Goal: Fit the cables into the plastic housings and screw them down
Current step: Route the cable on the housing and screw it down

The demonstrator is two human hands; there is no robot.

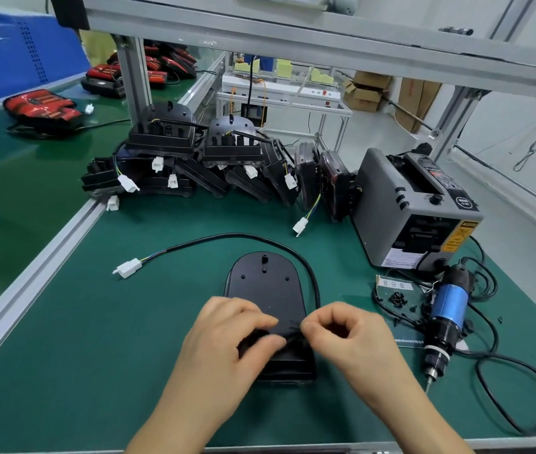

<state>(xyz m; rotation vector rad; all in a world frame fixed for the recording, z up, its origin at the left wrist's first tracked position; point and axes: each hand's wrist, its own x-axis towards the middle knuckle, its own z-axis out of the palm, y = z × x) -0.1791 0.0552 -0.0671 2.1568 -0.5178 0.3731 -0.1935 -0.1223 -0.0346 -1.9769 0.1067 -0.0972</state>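
- housing (265,290): flat on desk (96,322), near end under both hands.
- cable (237,237): loops far and right; end between the fingers.
- left hand (227,335), right hand (348,335): fingers pinching cable end.

Blk plastic housing (265,290) flat on mat; blk cable (237,236) loops round it, white connector (128,267) left.

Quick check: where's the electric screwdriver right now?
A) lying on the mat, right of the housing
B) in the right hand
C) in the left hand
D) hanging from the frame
A: the electric screwdriver lies on the green mat to the right of the housing, untouched, while the left hand and right hand both pinch the cable at the housing's near end.
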